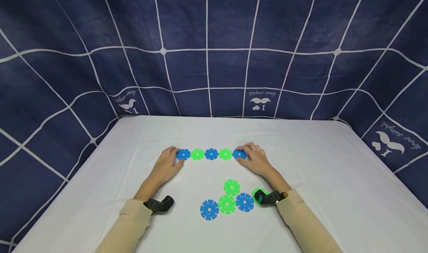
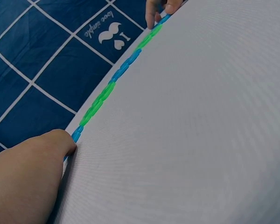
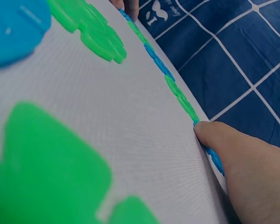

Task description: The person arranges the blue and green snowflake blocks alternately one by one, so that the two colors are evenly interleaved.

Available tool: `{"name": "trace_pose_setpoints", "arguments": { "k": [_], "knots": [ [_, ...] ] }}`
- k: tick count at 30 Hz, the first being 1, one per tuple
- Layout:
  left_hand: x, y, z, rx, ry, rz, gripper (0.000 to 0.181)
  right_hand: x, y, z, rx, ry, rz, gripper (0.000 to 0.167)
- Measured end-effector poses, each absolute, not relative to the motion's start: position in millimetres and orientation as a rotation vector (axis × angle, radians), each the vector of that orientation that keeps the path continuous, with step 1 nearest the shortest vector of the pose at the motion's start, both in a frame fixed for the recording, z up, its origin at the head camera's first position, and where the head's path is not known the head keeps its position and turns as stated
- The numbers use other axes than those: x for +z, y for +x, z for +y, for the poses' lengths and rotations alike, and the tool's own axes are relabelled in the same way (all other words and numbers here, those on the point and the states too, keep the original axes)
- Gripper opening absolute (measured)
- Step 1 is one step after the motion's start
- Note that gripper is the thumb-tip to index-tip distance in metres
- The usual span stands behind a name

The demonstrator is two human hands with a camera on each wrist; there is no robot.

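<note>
Five notched discs, alternating blue and green, lie in a straight row on the white cloth, edges meeting or nearly so. My left hand (image 1: 166, 166) holds the blue disc (image 1: 183, 154) at the row's left end, fingers at its far edge and thumb at its near edge. At the other end my right hand (image 1: 257, 161) grips a blue disc (image 1: 239, 154) between fingers and thumb. Between them are a green disc (image 1: 197, 154), a middle blue disc (image 1: 211, 154) and another green disc (image 1: 225, 154). In both wrist views the thumb partly hides the end disc.
Nearer the body lie loose discs: a blue one (image 1: 209, 210), a green one (image 1: 227, 204), another blue one (image 1: 245, 202) and a green one (image 1: 232, 187). One more green disc (image 1: 259, 191) is partly under the right wrist camera. A dark blue checked curtain (image 1: 230, 69) stands behind the table.
</note>
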State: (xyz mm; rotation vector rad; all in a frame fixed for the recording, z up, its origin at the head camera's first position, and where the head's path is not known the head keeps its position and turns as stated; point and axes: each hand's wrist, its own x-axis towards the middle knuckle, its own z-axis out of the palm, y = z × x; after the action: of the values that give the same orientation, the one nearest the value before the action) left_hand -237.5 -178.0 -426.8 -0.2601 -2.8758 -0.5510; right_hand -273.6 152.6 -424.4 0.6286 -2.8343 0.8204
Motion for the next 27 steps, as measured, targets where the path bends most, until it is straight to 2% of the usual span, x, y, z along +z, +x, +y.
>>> {"name": "trace_pose_setpoints", "arguments": {
  "k": [16, 27],
  "knots": [
    [-427, -237, -178, -0.565, -0.252, -2.870, 0.053, -420, -275, 149, 0.959, 0.599, -2.774, 0.036],
    [-428, -238, -179, -0.573, -0.253, -2.866, 0.054, -381, -263, 136, 0.958, 0.694, -2.783, 0.030]
  ]
}}
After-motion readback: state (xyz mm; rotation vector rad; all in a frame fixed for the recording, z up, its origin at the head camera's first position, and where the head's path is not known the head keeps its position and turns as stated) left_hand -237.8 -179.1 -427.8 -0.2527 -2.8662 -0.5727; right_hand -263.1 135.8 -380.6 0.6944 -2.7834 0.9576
